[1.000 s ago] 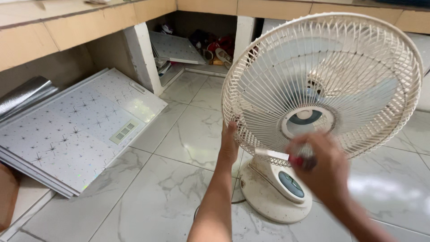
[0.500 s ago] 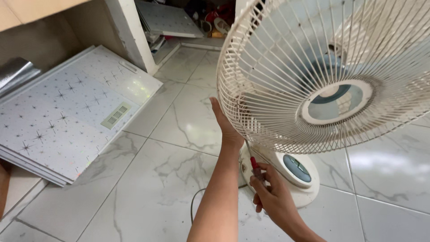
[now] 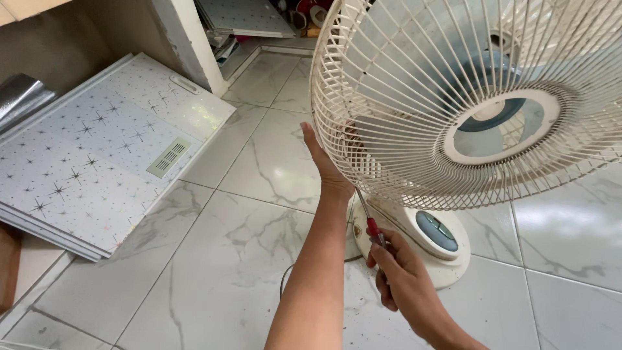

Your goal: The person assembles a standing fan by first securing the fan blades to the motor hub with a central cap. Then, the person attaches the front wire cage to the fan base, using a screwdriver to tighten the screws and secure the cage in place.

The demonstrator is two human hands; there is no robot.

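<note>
Since half a second ago: view pushed slightly closer, cream plastic table fan with wire grille [image 3: 466, 110] now fills more of the upper right of the frame; stacked white star-patterned panels [image 3: 97, 155] slid a little toward upper left. Right hand [image 3: 398, 275] edged right and up a touch, lower centre. Left hand [image 3: 324, 162] barely changed.

Left hand: open palm, fingers straight, pressed flat against the grille's left rim, centre of frame.

Right hand: fingers curled tight around the red-handled screwdriver [image 3: 370, 225]; thin metal shaft angles up-left toward the grille's lower edge. Whether the tip touches the rim, cannot tell.

Fan's round base [image 3: 447, 259] with blue oval control panel sits on the glossy white marble-veined tile floor [image 3: 240, 259], just right of the screwdriver hand. Grey cord [image 3: 285, 285] loops by the forearm.
</note>
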